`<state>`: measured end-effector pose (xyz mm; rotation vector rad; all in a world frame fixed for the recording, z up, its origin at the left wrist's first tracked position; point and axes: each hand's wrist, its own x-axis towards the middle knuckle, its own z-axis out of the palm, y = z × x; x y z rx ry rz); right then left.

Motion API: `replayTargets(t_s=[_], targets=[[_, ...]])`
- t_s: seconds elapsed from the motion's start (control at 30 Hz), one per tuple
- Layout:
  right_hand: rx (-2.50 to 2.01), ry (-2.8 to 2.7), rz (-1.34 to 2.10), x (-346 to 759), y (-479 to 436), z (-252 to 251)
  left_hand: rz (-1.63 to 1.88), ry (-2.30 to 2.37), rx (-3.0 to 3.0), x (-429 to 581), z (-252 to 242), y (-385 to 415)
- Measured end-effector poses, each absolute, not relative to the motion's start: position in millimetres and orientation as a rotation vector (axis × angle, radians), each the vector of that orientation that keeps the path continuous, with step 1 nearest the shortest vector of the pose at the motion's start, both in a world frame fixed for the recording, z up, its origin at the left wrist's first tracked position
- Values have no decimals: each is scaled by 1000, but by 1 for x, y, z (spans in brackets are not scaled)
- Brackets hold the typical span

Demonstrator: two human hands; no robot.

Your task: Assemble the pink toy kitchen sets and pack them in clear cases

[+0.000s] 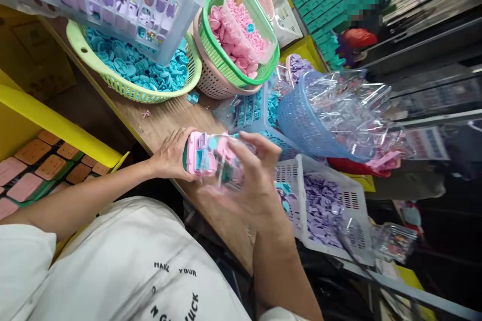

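My left hand (171,155) grips the end of a pink plastic toy case (205,155) with teal and pink parts, held above the wooden table (165,118). My right hand (254,180) is closed round a clear plastic wrapper (233,170) at the case's other end; this hand is blurred by motion. Both forearms reach in from the lower left.
A yellow-green basket (131,91) of teal pieces, a green basket (226,67) of pink pieces, a white crate (113,0) of purple parts, a blue basket (301,125) of clear wrappers and a white basket (354,200) of purple pieces surround the hands. Packed cases (33,170) lie at left.
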<state>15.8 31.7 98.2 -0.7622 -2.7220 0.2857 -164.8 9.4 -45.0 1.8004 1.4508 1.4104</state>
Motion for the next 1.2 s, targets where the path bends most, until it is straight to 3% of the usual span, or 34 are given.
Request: replayTargets(t_s=[0.4, 1.2], targets=[[-957, -2965, 319, -16, 51, 88, 1348, 1476, 1764, -163, -52, 7], [-782, -3098, 407, -16, 65, 92, 1293, 1450, 1688, -165, -43, 5]])
